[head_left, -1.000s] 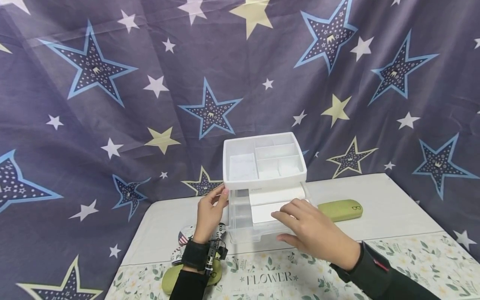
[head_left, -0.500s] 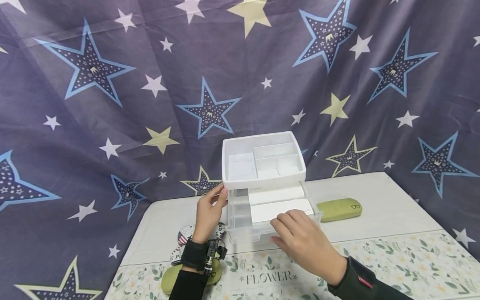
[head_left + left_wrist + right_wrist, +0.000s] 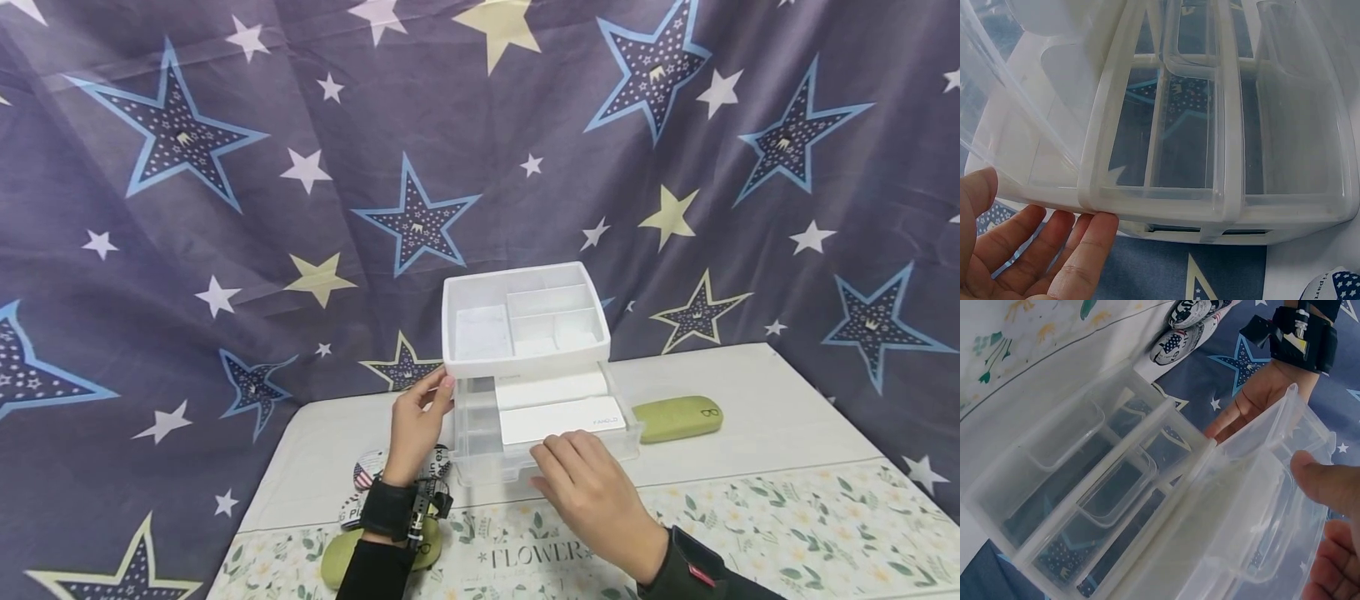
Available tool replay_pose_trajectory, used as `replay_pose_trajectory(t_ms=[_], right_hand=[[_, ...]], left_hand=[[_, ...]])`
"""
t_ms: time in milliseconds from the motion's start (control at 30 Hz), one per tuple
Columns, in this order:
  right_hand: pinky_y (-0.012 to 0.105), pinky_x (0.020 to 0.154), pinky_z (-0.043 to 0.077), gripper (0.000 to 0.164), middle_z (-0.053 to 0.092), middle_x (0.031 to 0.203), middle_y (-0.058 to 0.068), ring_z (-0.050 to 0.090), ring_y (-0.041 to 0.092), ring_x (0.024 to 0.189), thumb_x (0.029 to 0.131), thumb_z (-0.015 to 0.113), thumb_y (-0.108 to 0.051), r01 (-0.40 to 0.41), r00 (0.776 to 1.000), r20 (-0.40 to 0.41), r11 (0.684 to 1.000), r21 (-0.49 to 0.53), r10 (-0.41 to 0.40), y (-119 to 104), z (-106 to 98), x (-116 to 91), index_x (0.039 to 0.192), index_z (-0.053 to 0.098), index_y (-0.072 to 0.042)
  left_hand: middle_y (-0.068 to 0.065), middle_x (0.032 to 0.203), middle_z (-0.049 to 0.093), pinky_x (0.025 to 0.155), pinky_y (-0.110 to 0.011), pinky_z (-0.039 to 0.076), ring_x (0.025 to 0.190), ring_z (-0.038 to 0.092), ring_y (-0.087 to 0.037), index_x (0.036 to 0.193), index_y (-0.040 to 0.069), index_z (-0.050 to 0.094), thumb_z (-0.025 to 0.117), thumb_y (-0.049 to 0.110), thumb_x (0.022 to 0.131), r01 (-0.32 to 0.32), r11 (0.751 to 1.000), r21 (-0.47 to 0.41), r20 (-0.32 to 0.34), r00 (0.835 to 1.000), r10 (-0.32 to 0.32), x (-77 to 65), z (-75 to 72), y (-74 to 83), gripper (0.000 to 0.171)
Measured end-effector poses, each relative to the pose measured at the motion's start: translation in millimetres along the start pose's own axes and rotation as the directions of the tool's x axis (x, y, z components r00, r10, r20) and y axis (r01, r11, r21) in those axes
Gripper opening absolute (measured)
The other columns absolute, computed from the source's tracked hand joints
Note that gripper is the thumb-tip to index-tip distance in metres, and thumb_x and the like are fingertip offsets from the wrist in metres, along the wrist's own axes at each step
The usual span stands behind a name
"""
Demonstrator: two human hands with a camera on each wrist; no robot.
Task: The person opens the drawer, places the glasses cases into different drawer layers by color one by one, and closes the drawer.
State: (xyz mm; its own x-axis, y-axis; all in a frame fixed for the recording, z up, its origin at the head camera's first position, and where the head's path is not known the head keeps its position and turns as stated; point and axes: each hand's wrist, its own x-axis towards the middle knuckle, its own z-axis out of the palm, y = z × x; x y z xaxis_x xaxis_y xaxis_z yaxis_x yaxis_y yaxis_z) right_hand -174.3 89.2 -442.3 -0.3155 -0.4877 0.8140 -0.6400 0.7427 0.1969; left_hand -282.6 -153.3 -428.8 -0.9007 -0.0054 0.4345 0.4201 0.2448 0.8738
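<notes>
A desk organizer point(image 3: 525, 365) with a white compartment tray on top stands mid-table. Below that tray, its clear plastic drawer point(image 3: 480, 471) is pulled out. Inside lie a white box with small lettering point(image 3: 558, 421) and another white item point(image 3: 551, 388) behind it. My left hand point(image 3: 415, 421) rests against the organizer's left side; in the left wrist view its fingertips point(image 3: 1102, 228) touch the frame's edge. At the drawer's front rim is my right hand point(image 3: 600, 500), fingers loosely bent. The right wrist view has its thumb point(image 3: 1316, 472) before the drawer front and two lower drawers shut.
A green glasses case point(image 3: 678, 419) lies right of the organizer. Another green case point(image 3: 341, 554) sits under my left forearm, near printed rounded items point(image 3: 367, 475). The table bears a floral cloth point(image 3: 787, 517); a starry curtain point(image 3: 495, 208) hangs behind.
My right hand has moved left and slightly down, off the white box to the drawer's front rim, exposing the box's lettered end. The left hand has stayed at the organizer's side.
</notes>
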Motion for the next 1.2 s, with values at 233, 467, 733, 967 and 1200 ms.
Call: replay_pose_trajectory(t_ms=[233,467,733,967,1200], right_hand=[[0.038,0.078,0.056,0.038,0.065,0.102,0.014,0.06,0.028,0.089,0.113,0.038,-0.023,0.0,0.999,-0.048,0.999,-0.044,-0.002,-2.5,3.1,-2.2,0.112,0.067,0.002],[0.039,0.084,0.057,0.036,0.066,0.106,0.016,0.061,0.03,0.095,0.113,0.035,-0.012,0.01,0.999,-0.035,0.998,-0.054,-0.012,-2.1,5.8,-7.7,0.116,0.067,0.004],[0.038,0.083,0.057,0.037,0.065,0.106,0.016,0.061,0.03,0.095,0.112,0.031,-0.004,0.026,1.0,-0.015,0.997,-0.07,-0.027,-1.2,6.0,-8.9,0.115,0.067,0.005],[0.037,0.081,0.056,0.037,0.066,0.105,0.016,0.061,0.03,0.094,0.112,0.031,-0.003,0.04,0.999,-0.02,0.996,-0.077,-0.041,-0.8,6.0,-8.6,0.115,0.067,0.004],[0.037,0.081,0.057,0.037,0.067,0.106,0.016,0.061,0.03,0.095,0.112,0.032,-0.003,0.044,0.999,-0.022,0.996,-0.082,-0.046,-0.2,5.9,-9.0,0.115,0.068,0.004]], left_hand=[[-0.023,0.134,0.063,0.086,-0.025,0.063,0.11,0.069,-0.037,0.136,-0.005,0.062,0.063,0.015,0.104,-0.008,1.0,0.014,0.006,1.0,0.008,0.2,-0.6,1.0,0.037],[-0.023,0.134,0.063,0.086,-0.025,0.063,0.111,0.068,-0.038,0.136,-0.005,0.062,0.063,0.015,0.104,-0.002,1.0,0.016,0.004,1.0,0.002,-0.4,-1.0,2.5,0.038],[-0.024,0.135,0.063,0.087,-0.025,0.062,0.113,0.067,-0.038,0.137,-0.005,0.061,0.062,0.014,0.104,0.004,1.0,0.019,0.008,1.0,-0.004,-1.0,-1.5,1.9,0.038],[-0.024,0.135,0.062,0.087,-0.026,0.062,0.112,0.068,-0.038,0.137,-0.006,0.06,0.063,0.014,0.104,0.006,1.0,0.013,0.012,1.0,-0.006,-1.4,-2.0,2.4,0.038],[-0.024,0.136,0.061,0.088,-0.027,0.063,0.111,0.068,-0.039,0.136,-0.007,0.061,0.062,0.014,0.105,0.004,1.0,0.008,0.011,1.0,-0.004,-0.8,-1.9,2.3,0.038]])
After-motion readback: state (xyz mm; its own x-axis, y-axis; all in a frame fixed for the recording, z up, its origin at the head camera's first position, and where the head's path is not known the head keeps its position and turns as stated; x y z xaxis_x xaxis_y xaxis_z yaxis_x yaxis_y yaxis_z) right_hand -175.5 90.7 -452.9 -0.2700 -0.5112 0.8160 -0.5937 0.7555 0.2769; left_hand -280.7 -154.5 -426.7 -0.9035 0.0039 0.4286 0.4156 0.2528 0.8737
